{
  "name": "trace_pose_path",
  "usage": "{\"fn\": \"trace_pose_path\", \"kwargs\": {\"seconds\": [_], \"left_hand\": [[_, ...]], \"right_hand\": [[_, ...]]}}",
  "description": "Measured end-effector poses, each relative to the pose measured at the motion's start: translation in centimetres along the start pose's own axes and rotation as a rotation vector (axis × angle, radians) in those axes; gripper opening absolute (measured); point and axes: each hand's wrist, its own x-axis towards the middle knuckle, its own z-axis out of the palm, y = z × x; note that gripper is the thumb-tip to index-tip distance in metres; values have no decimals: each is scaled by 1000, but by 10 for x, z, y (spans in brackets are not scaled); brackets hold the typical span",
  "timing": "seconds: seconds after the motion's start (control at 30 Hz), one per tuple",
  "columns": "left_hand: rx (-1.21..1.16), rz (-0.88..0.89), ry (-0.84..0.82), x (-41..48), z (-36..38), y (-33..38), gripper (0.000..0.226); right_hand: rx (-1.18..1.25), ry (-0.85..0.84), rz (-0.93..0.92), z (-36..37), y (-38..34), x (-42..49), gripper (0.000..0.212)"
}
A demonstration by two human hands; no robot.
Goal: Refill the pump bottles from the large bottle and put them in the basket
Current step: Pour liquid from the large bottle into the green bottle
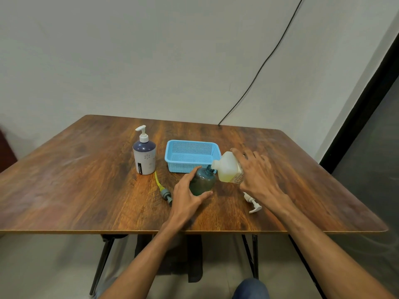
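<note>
Head view, the only one we have. The left hand point(190, 197) grips the green pump bottle point(201, 180): its fingers point(206, 194) curl round the lower body and the thumb sits up near the shoulder. That bottle stands on the bench point(86, 180) just in front of the basket point(187, 167), and its neck is open with no pump on it.

The right hand point(257, 175) holds the large bottle point(228, 169), grasping it round the base end. It is tipped over towards the left, and its mouth meets the green bottle's neck. We see yellowish liquid lying in its lower side.

The blue basket sits mid-bench with nothing in it.

The white pump bottle point(144, 156) has a dark top band and its pump is on. It stands upright left of the basket, apart from it.

A grey pump head point(166, 194) with a yellow tube lies flat on the bench, left of the left hand. A white pump head point(253, 203) lies flat on the bench, partly under the right wrist.

A black cable point(269, 57) runs down the wall point(129, 50) behind the bench. A blue-clad knee point(250, 288) shows at the bottom edge.
</note>
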Motion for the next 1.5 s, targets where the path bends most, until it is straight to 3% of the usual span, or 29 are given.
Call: {"fn": "trace_pose_path", "kwargs": {"seconds": [1.5], "left_hand": [[-16,-16,-5,2,-2,-3,87]], "right_hand": [[-45,9,-12,-3,-4,3,100]]}}
